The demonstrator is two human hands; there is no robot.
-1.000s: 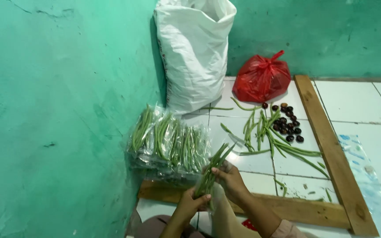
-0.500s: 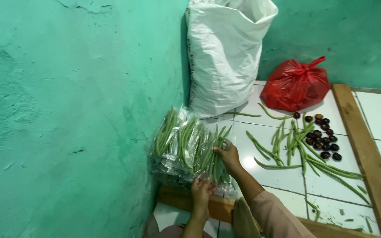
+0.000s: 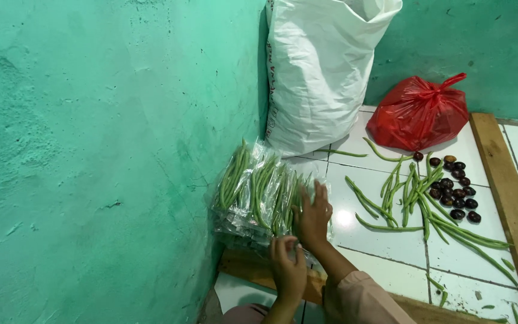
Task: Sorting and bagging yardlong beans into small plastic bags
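Nearest to the camera, the left hand (image 3: 287, 267) is low in the view, with its fingers curled at the bottom edge of the clear packets of green beans (image 3: 259, 192). It touches the lowest packet, but I cannot tell if it really grips it. The right hand (image 3: 313, 216) is just above it, fingers spread and flat, pressing on the front packet and grasping nothing. A pink sleeve (image 3: 361, 297) covers the right forearm.

The packets stand in a row on their edges. They lean against the green wall (image 3: 103, 150), above a wooden frame (image 3: 505, 198) that lies on the white tiled floor (image 3: 385, 246). I count about five packets, though the plastic overlaps and the number is not sure.

The row looks unstable to me. If the flat hand comes away too fast, the front packet could tip forward and slide over the frame, because only the lean holds it up. A hard push could also bend the beans inside.

Further away, loose green beans (image 3: 421, 204) lie scattered on the tiles, more than a dozen, too crossed to count exactly. Beside them is a small heap of dark round fruits (image 3: 454, 189), about fifteen. Behind these sits one tied red plastic bag (image 3: 421, 114), and one big white sack (image 3: 322, 72) stands in the corner.
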